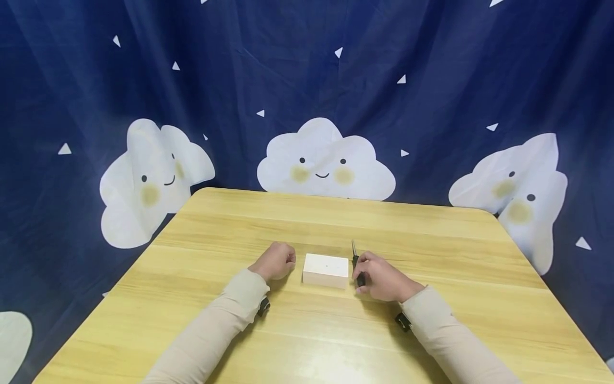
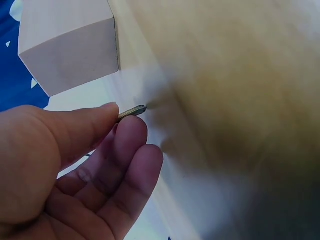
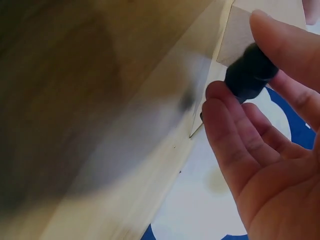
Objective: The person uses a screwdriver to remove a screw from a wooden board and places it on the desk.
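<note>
A pale wooden block point(image 1: 325, 271) lies on the table between the hands, with a small dark mark on its top. Left of it, my left hand point(image 1: 275, 261) pinches a small threaded screw point(image 2: 132, 113) between thumb and fingertips; its pointed end sticks out and the head is hidden. On the block's right, my right hand point(image 1: 384, 278) grips a screwdriver point(image 1: 361, 278) by its dark handle. Its metal shaft points away toward the back of the table. In the right wrist view the rounded end of the handle point(image 3: 248, 74) shows between thumb and fingers.
The light wood-grain table point(image 1: 307, 330) has rounded far corners. Behind it hangs a dark blue curtain point(image 1: 297, 69) with smiling white clouds and small white triangles. A black band point(image 1: 403, 321) sits at the right wrist, another point(image 1: 264, 306) at the left.
</note>
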Tool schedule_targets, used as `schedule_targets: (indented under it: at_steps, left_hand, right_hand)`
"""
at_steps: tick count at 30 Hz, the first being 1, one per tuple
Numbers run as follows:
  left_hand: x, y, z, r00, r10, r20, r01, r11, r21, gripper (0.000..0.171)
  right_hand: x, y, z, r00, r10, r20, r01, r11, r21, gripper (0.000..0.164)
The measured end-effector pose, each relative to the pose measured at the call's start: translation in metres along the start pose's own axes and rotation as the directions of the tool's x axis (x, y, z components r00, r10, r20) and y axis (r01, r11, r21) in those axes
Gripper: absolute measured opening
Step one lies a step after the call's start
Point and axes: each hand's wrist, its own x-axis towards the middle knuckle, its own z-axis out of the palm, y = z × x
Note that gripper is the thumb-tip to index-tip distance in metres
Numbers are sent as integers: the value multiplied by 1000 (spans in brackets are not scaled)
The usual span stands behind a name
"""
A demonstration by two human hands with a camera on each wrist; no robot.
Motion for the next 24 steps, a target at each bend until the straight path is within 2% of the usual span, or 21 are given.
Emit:
schedule_targets:
  at_steps: [7, 16, 24]
  left_hand:
    - [0, 3, 2, 999, -13, 30, 13, 1000, -4, 22]
    - [3, 3, 2, 999, -14, 50, 11, 999, 47, 24]
    - [-2, 2, 3, 997, -28, 73, 27, 1000, 7, 19]
  right_hand:
    - [-1, 2, 3, 999, 13, 39, -14, 999, 28, 21]
    - [-1, 4, 3, 999, 22, 44, -24, 999, 44, 21]
    - [-5, 6, 9, 999, 37, 33, -39, 997, 65, 24]
